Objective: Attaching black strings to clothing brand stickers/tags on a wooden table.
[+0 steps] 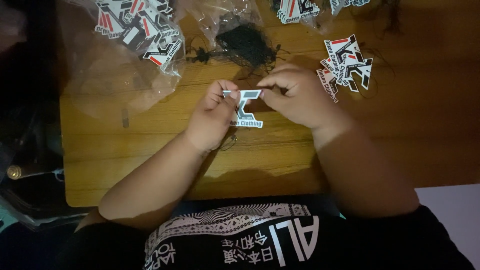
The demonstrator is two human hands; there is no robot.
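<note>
Here, both hands hold one die-cut clothing tag (pixel 245 107) over the wooden table (pixel 125 145), just in front of the person's chest. The left hand (pixel 212 117) pinches the left edge of the tag between thumb and fingers, and the right hand (pixel 295 97) pinches its top right corner in the same way. Just behind the tag lies a bundle of black strings (pixel 245 45). Behind the tag to the left there is a clear plastic bag (pixel 115 75) with more tags inside. To the right of the tag, a small pile of tags (pixel 347 62) lies on the table.
</note>
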